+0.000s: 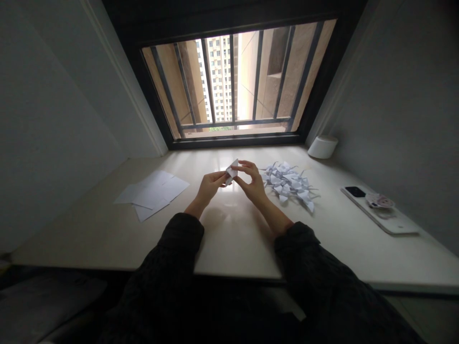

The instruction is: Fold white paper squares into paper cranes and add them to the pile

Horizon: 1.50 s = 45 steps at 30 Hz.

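A small piece of folded white paper (233,168) is held up over the ledge between my two hands. My left hand (212,184) pinches its lower left side, thumb on top. My right hand (252,180) has its thumb and fingers on the right side of the same paper, the other fingers bent above it. Part of the paper is hidden by the fingers. Just right of my right hand lies a heap of folded white paper cranes (289,182). Flat sheets of white paper (158,191) overlap on the left.
On the right lies a white phone (390,222) with a round grip on its back. A white cylindrical object (323,146) stands in the back right corner. Behind the pale ledge (236,239) is a dark-framed window (236,142) with bars outside; walls rise on both sides.
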Motion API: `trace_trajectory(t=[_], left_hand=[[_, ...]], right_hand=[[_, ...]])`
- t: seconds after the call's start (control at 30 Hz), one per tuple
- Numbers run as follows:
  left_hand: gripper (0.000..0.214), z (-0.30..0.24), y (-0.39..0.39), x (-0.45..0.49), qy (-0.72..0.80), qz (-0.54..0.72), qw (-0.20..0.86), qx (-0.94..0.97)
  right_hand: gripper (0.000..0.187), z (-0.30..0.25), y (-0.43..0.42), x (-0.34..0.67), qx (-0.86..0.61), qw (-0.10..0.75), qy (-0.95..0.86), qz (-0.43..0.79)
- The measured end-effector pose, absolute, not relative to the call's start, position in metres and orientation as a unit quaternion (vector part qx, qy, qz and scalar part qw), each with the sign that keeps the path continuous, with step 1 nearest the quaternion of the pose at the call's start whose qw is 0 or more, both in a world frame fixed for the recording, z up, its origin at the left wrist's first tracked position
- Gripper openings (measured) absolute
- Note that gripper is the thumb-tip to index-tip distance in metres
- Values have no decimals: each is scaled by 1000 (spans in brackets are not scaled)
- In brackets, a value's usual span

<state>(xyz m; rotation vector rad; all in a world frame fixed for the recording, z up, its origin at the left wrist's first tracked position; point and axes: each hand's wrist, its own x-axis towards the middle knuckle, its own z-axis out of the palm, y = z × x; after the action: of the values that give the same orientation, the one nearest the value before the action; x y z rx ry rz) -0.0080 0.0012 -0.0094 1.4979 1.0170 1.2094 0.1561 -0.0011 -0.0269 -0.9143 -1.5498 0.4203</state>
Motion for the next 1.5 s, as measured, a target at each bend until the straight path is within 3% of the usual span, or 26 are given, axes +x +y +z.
trace_trajectory(t=[0.8,1.17,1.5], left_hand=[[35,-11,0,-8,403,524,467,588],[40,-15,3,-8,404,518,496,568],[38,-19,6,-8,385,512,477,602]], right_hand=[[34,-31,-2,153,-354,538,-701,305],[31,-37,5,152,-346,616,-575,413],[32,-39,8,153,-341,597,-487,538]])
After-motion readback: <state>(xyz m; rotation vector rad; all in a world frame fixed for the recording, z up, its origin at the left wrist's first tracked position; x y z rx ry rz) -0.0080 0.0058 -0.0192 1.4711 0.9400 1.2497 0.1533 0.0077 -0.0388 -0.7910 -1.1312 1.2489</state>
